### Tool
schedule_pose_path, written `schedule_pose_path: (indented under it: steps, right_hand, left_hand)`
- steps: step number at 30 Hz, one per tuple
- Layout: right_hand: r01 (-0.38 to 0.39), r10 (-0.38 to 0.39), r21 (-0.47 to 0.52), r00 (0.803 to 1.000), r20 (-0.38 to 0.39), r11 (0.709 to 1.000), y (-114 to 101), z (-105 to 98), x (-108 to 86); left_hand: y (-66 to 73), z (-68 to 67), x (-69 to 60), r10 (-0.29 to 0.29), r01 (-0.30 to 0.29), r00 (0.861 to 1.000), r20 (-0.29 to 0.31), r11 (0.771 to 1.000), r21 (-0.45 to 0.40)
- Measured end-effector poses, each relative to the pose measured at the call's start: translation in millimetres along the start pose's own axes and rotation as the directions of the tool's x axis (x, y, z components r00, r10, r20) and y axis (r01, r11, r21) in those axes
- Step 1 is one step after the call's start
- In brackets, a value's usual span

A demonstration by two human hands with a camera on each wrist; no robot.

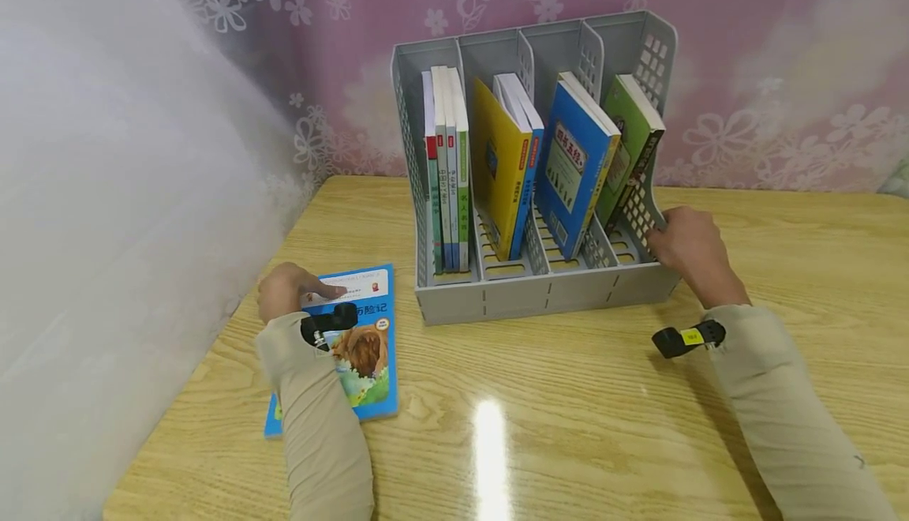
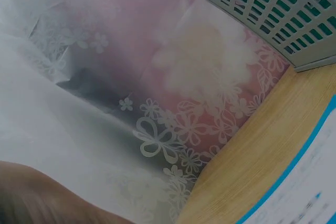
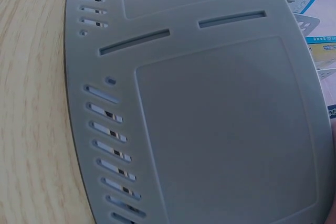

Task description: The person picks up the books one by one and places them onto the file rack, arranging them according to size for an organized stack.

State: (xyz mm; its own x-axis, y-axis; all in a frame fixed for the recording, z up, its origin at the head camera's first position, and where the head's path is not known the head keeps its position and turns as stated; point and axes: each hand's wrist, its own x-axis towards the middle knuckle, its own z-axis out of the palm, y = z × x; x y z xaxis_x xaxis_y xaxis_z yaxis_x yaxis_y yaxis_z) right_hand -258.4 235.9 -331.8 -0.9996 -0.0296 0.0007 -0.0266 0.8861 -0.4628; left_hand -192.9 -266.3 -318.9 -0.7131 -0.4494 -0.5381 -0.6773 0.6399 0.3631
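Over the upper left corner of a blue picture book (image 1: 376,395) lies my left hand (image 1: 282,292). Its thumb stretches across the cover while the other fingers curl by the left edge, mostly hidden. A grey plastic magazine rack (image 1: 518,300) with separate compartments stands right of that book. My right hand (image 1: 692,249) grips the rack's right side wall near the front corner; its fingertips are hidden inside. In the right wrist view the rack's outer face (image 3: 226,129) fills most of the picture. The left wrist view catches only part of the left hand (image 2: 47,198).
Upright in the rack are several thin books (image 1: 447,189), a yellow book (image 1: 500,174) beside a blue-spined one, a blue book (image 1: 568,174) and a green book (image 1: 625,142). A flowered curtain (image 1: 767,95) hangs behind the wooden table (image 1: 568,410). White sheeting (image 1: 142,229) borders the left.
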Motion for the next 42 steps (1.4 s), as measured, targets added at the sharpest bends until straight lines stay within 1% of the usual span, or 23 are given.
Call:
schedule_pose_path:
  steps: [1, 2, 5, 8, 13, 14, 17, 20, 23, 26, 27, 29, 30, 31, 33, 34, 36, 37, 39, 41, 42]
  right_hand:
    - [-0.001, 0.001, -0.001, 1.0, -0.002, 1.0, -0.4, 0.1, 0.1]
    - [-0.002, 0.002, 0.0, 1.0, -0.002, 1.0, -0.5, 0.1, 0.0]
    - [0.003, -0.003, 0.003, 1.0, -0.004, 1.0, -0.7, 0.4, 0.0]
    - [0.013, -0.013, 0.006, 1.0, -0.01, 1.0, -1.3, 0.5, 0.0]
    - [0.016, -0.016, 0.001, 1.0, -0.019, 1.0, -3.1, -0.1, -0.6]
    - [0.014, -0.014, 0.002, 1.0, -0.017, 1.0, -3.0, -0.4, -0.8]
    - [0.009, -0.009, 0.005, 1.0, -0.013, 1.0, -2.9, -1.1, -0.8]
    - [0.005, -0.005, 0.008, 1.0, -0.008, 1.0, -1.9, -1.7, -0.4]
    - [0.006, -0.006, 0.006, 1.0, -0.011, 1.0, -1.2, -1.4, 0.0]
    - [0.009, -0.009, 0.005, 1.0, -0.015, 1.0, -0.8, -0.5, 0.2]
    - [0.011, -0.011, 0.004, 1.0, -0.019, 1.0, -1.0, -0.2, 0.4]
    - [0.017, -0.017, 0.001, 1.0, -0.026, 1.0, -1.2, 0.4, 0.6]
    - [0.02, -0.02, 0.0, 0.999, -0.029, 1.0, -1.2, 0.5, 0.6]
    - [0.022, -0.022, -0.001, 0.999, -0.033, 1.0, -1.5, 0.7, 0.7]
    - [0.025, -0.025, -0.001, 0.999, -0.037, 1.0, -1.4, 0.9, 0.7]
    - [0.025, -0.025, 0.0, 0.999, -0.037, 1.0, -1.4, 0.8, 0.6]
    - [0.021, -0.021, 0.001, 0.999, -0.035, 1.0, -1.5, 0.7, 0.6]
    - [0.02, -0.02, 0.001, 0.999, -0.031, 1.0, -1.3, 0.6, 0.5]
    - [0.018, -0.017, 0.0, 1.0, -0.023, 1.0, -0.8, 0.3, 0.3]
    - [0.017, -0.017, -0.001, 1.0, -0.022, 1.0, -0.8, 0.3, 0.3]
    - [0.016, -0.016, -0.001, 1.0, -0.022, 1.0, -0.7, 0.4, 0.3]
  left_hand:
    - [1.2, 0.6, 0.4, -0.015, 0.014, 1.0, -0.009, 1.0, -0.018]
    - [2.1, 0.9, 0.4, -0.017, 0.017, 1.0, -0.011, 1.0, -0.018]
    - [5.6, 1.5, -1.1, 0.01, -0.01, 1.0, -0.001, 0.999, 0.032]
    - [8.4, 3.8, -1.3, 0.021, -0.021, 1.0, 0.0, 0.999, 0.049]
    - [11.8, 12.1, 5.5, 0.016, -0.016, 1.0, -0.014, 1.0, -0.014]
    - [12.0, 12.8, 7.9, 0.034, -0.034, 0.999, -0.012, 0.999, -0.004]
    - [12.4, 10.5, 13.2, 0.106, -0.107, 0.994, 0.03, 0.994, 0.028]
    - [12.0, 6.6, 16.3, 0.189, -0.192, 0.979, 0.071, 0.981, 0.037]
    - [11.7, 4.2, 14.7, 0.219, -0.219, 0.972, 0.08, 0.976, -0.006]
    - [10.6, 3.2, 12.3, 0.236, -0.231, 0.969, 0.073, 0.97, -0.079]
    - [10.4, 2.8, 11.7, 0.242, -0.234, 0.968, 0.067, 0.965, -0.115]
    - [10.0, 0.8, 9.9, 0.269, -0.254, 0.961, 0.064, 0.95, -0.184]
    - [10.2, -0.5, 8.1, 0.286, -0.269, 0.957, 0.053, 0.939, -0.213]
    - [10.7, -2.1, 6.3, 0.304, -0.284, 0.952, 0.045, 0.926, -0.248]
    - [12.4, -6.8, 1.4, 0.351, -0.328, 0.936, 0.017, 0.891, -0.313]
    - [13.1, -9.8, -1.8, 0.375, -0.354, 0.927, 0.001, 0.875, -0.329]
    - [14.5, -15.8, -9.5, 0.419, -0.408, 0.906, -0.052, 0.836, -0.367]
    - [15.1, -18.9, -14.0, 0.443, -0.438, 0.893, -0.08, 0.815, -0.378]
    - [15.1, -24.8, -24.2, 0.463, -0.482, 0.874, -0.147, 0.788, -0.383]
    - [15.0, -29.2, -33.6, 0.469, -0.517, 0.856, -0.218, 0.766, -0.382]
    - [15.1, -30.9, -37.8, 0.466, -0.53, 0.848, -0.254, 0.759, -0.379]
